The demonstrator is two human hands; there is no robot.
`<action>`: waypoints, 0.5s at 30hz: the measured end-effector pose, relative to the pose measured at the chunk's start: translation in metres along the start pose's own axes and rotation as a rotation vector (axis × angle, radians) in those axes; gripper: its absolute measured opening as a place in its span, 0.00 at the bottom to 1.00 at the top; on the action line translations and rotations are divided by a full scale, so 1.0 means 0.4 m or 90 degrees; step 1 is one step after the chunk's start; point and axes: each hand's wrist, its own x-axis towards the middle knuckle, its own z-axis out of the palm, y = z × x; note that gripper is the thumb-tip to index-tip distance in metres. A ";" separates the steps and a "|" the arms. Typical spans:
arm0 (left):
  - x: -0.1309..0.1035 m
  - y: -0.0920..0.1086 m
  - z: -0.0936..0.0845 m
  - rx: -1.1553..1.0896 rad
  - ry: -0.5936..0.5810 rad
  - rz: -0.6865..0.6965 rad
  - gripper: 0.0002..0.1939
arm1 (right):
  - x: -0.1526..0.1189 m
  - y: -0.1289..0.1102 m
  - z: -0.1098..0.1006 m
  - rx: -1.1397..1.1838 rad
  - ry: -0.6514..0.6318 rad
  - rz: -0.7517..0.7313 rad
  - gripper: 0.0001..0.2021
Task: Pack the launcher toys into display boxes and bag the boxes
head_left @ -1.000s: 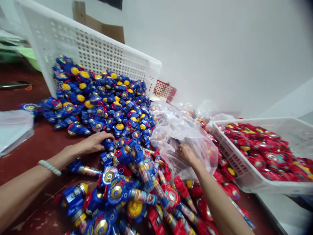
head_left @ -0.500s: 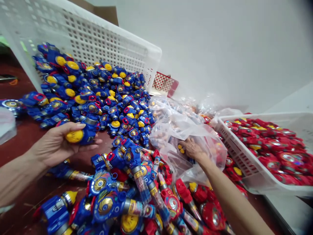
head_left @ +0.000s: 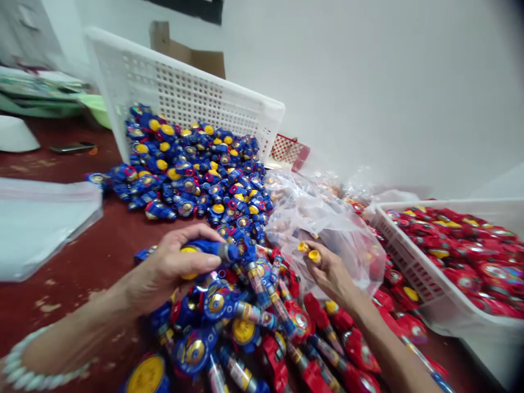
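Note:
My left hand [head_left: 158, 267] is closed around a blue plastic toy [head_left: 207, 246], whose grey socket end points right past my thumb. A bit of its yellow cap shows under my fingers. In my right hand [head_left: 333, 273] are small yellow-ended pieces [head_left: 314, 256], at the open front of a clear plastic bag [head_left: 282, 215]; the rest of these pieces is hidden. Below and between my hands lies a pile of blue toys [head_left: 216, 300] with printed clear tubes fitted. Red toys [head_left: 298, 319] with the same tubes lie on its right side.
A tipped white basket [head_left: 196, 87] at the back left spills blue toys [head_left: 192, 180] onto the red-brown table [head_left: 73, 305]. At right stands a white basket [head_left: 409, 262] of red toys [head_left: 462, 256]. Clear bags [head_left: 45, 224] and a phone [head_left: 72, 147] lie at left.
My left hand has moved right with the blue toy and turned its socket end rightward. My right hand has drawn back toward the bag's opening with yellow-ended pieces. The view has swung left.

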 end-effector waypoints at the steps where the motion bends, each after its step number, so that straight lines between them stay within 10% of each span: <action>1: -0.013 -0.002 0.011 -0.017 -0.024 -0.014 0.20 | -0.026 -0.049 -0.023 0.045 0.017 -0.035 0.19; 6: -0.063 -0.002 0.064 -0.065 -0.066 -0.051 0.20 | -0.136 -0.247 -0.086 0.271 0.047 -0.224 0.15; 15: -0.099 0.002 0.080 0.298 -0.012 0.191 0.10 | -0.202 -0.309 -0.065 0.354 0.086 -0.214 0.15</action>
